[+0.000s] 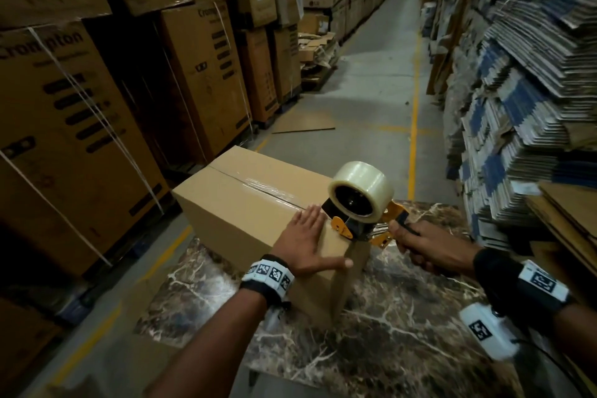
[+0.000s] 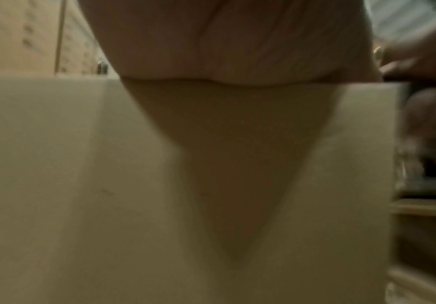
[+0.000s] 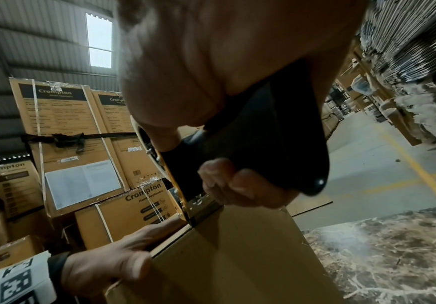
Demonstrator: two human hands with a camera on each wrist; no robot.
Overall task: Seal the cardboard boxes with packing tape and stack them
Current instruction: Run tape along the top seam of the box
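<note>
A plain cardboard box (image 1: 245,210) lies on the marble-patterned table (image 1: 403,317), its top seam covered with clear tape. My left hand (image 1: 307,241) lies flat on the near top corner with fingers straight and the thumb down the near side. My right hand (image 1: 426,247) grips the black handle of the orange tape dispenser (image 1: 361,220), which carries a clear tape roll (image 1: 361,186) and sits at the box's near top edge. Tape runs down the near face (image 1: 352,265). The right wrist view shows my fingers (image 3: 237,185) curled round the handle (image 3: 271,139) above the box (image 3: 237,257).
Tall stacks of printed cartons (image 1: 64,126) line the left of the aisle. Piles of flattened cardboard (image 1: 523,81) rise on the right. A loose cardboard sheet (image 1: 307,124) lies on the concrete floor beyond the box, beside a yellow line (image 1: 413,126).
</note>
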